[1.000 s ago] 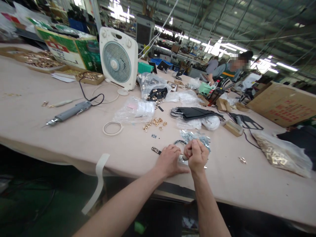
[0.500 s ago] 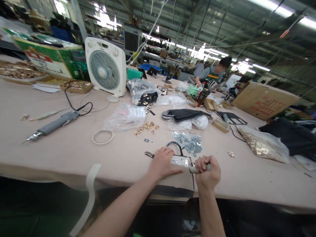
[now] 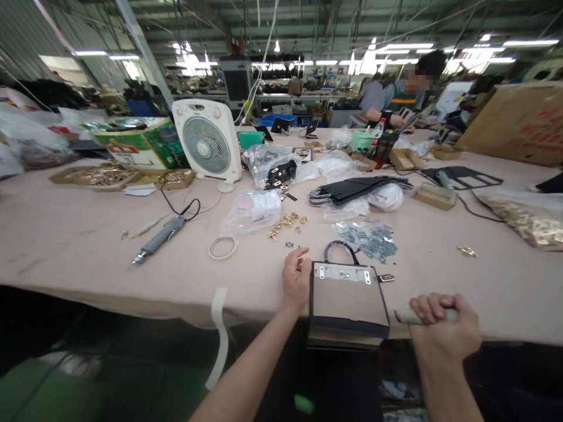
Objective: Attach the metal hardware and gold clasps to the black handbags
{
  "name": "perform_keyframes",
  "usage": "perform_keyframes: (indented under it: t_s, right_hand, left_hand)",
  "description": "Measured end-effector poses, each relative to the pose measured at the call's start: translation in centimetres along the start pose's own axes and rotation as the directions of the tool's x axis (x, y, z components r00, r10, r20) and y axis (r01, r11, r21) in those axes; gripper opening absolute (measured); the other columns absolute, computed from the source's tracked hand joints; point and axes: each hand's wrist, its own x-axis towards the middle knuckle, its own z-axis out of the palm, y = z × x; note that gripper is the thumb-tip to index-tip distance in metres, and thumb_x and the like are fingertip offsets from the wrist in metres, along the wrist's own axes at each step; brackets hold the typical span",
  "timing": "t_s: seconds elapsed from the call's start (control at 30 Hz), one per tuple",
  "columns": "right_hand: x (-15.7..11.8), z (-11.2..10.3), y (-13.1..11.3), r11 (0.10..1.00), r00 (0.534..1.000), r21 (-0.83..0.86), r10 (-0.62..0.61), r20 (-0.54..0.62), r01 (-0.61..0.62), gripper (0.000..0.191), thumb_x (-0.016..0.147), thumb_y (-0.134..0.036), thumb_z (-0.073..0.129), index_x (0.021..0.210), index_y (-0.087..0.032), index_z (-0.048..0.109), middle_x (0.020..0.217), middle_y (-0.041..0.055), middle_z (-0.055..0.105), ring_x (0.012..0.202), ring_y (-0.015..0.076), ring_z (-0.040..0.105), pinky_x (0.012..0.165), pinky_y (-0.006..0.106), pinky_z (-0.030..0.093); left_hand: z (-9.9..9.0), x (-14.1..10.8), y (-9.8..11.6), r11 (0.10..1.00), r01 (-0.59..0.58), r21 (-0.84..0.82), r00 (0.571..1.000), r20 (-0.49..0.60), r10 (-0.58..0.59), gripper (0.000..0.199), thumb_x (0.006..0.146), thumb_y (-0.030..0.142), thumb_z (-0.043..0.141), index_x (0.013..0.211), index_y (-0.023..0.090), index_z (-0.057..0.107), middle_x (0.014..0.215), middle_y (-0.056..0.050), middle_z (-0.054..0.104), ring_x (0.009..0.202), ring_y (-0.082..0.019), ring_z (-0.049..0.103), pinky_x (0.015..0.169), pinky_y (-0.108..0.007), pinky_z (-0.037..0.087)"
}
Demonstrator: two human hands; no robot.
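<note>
Beige bag (image 3: pixel 346 302) lies between the hands, the left (image 3: pixel 296 282) half-spread beside it, the right (image 3: pixel 446 325) gripping a tool (image 3: pixel 405 316).

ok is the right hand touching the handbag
Apart. The head view shows a strip of pinkish tablecloth between the right hand and the handbag.

No wording legible. Red characters on the side of the cardboard box (image 3: pixel 510 124), right edge of view, are too blurred to make out. Green carton (image 3: pixel 149 147) beside the fan (image 3: pixel 206 140) carries a red patch and dark lettering on a white panel, likewise unreadable.
</note>
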Motion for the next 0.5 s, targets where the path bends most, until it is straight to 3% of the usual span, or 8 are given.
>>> perform_keyframes:
  t_s: [0.2,0.33,0.5]
  right_hand:
    - [-1.2,4.0,1.3,1.0,0.994,0.013,-0.022,0.108,0.02,0.028,0.087,-0.032,0.059,0.063,-0.021,0.048,0.047,-0.0084,0.037,0.037,0.0072,0.029,0.037,0.022,0.027]
    - [-2.6,7.2,2.7,0.999,0.976,-0.02,-0.031,0.215,0.036,0.031,0.091,-0.035,0.06,0.065,-0.02,0.05,0.049,-0.0084,0.04,0.038,0.0064,0.032,0.038,0.021,0.028]
    - [-3.0,11.0,4.6,0.996,0.94,-0.061,-0.039,0.338,0.063,0.034,0.093,-0.038,0.062,0.066,-0.02,0.051,0.049,-0.0087,0.041,0.038,0.0057,0.035,0.039,0.019,0.029]
  left_hand:
    - [-1.5,-1.1,-0.1,0.996,-0.084,-0.002,0.989,0.123,0.084,0.029,0.093,0.024,0.062,0.121,0.026,0.068,0.127,-0.007,0.069,0.121,-0.024,0.063,0.103,-0.041,0.056]
    - [-0.9,0.0,0.1,0.995,-0.048,0.088,0.969,0.244,0.025,0.029,0.091,0.024,0.062,0.119,0.025,0.07,0.126,-0.005,0.071,0.118,-0.023,0.065,0.1,-0.039,0.057]
    - [-1.0,2.6,0.4,0.97,0.007,0.243,0.893,0.434,-0.115,0.033,0.086,0.028,0.069,0.119,0.026,0.075,0.121,-0.003,0.076,0.109,-0.023,0.069,0.098,-0.035,0.055]
